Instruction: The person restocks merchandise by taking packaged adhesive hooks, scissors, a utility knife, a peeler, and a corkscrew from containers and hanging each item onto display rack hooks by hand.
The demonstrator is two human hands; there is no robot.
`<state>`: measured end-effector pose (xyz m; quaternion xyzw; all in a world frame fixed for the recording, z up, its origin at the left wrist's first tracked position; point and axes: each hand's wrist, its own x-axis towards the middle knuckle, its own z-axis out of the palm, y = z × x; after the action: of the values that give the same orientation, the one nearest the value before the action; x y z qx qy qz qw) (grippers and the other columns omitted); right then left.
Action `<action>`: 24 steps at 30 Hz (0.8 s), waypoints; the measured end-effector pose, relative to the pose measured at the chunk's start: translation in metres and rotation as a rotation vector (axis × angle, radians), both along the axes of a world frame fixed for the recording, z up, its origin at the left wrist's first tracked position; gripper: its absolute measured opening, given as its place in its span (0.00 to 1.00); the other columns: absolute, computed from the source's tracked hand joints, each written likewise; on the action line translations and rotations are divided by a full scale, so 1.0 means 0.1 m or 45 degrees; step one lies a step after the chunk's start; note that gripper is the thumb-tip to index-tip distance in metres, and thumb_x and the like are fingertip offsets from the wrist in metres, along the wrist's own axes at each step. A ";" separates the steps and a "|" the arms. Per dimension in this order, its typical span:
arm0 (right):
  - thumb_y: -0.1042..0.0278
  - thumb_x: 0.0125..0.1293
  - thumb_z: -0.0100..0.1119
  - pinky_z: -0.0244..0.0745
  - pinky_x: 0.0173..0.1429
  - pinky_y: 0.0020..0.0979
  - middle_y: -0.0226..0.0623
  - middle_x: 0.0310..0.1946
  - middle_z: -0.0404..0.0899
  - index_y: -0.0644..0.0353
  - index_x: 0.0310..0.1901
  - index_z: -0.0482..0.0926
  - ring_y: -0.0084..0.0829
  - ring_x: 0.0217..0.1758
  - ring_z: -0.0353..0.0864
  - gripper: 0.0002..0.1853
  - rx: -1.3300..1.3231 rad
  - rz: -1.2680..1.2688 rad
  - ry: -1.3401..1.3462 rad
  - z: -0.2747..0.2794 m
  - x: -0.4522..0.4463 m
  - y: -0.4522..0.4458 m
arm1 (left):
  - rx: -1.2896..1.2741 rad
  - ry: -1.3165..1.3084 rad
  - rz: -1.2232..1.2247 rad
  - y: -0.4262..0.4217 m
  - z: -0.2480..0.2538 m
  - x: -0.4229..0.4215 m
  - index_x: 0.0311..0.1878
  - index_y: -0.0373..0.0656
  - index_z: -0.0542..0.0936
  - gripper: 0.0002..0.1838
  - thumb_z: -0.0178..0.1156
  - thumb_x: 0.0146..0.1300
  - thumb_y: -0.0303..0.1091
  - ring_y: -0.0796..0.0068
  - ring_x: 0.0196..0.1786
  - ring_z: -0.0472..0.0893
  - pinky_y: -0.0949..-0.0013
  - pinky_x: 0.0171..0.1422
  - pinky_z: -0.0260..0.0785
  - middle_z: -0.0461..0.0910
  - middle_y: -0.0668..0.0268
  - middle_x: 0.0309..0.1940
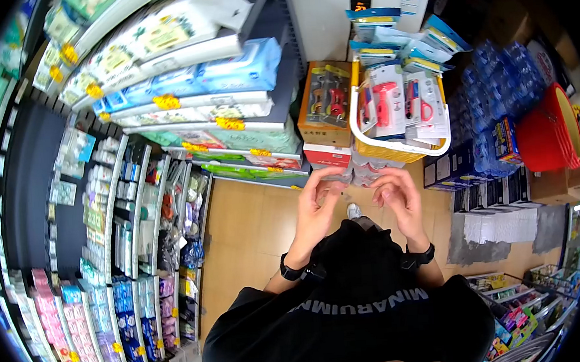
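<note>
My left hand (320,209) is raised in front of my chest, fingers loosely bent and thumb apart, with nothing visible in it. Across a small gap, my right hand (400,199) has its fingers curled in but separated, and I see nothing in it either. Just beyond both hands stands a yellow basket with a white rim (405,150). It holds carded packs, among them a red-handled tool (383,104) and red-handled scissors (426,111). Blue-and-white pouches (387,36) stick up at its back. Beneath are plastic-wrapped packs (368,169), partly hidden by my fingers.
Left of the basket, a cardboard box (327,130) holds carded goods. Shelves with blue tissue packs (238,67) and hanging goods line the left. At right are shrink-wrapped blue bottles (501,72) and a red bucket (547,129). A white cabinet (322,17) stands behind; wooden flooring (240,231) lies below.
</note>
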<state>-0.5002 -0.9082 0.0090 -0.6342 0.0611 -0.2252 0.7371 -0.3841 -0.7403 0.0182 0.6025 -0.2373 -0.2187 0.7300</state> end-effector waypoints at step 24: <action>0.66 0.75 0.58 0.67 0.24 0.23 0.36 0.23 0.84 0.68 0.43 0.78 0.18 0.18 0.74 0.11 -0.343 -0.759 0.495 -0.24 0.23 -1.83 | 0.220 -0.259 -0.330 -1.82 -0.11 0.29 0.67 0.42 0.74 0.20 0.58 0.73 0.30 0.70 0.63 0.78 0.65 0.66 0.69 0.78 0.62 0.63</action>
<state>-0.4768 -1.0912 -0.0150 -0.7107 0.3515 -0.3110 0.5240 -0.3554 -0.9223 0.0072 0.6463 -0.3659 -0.2685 0.6134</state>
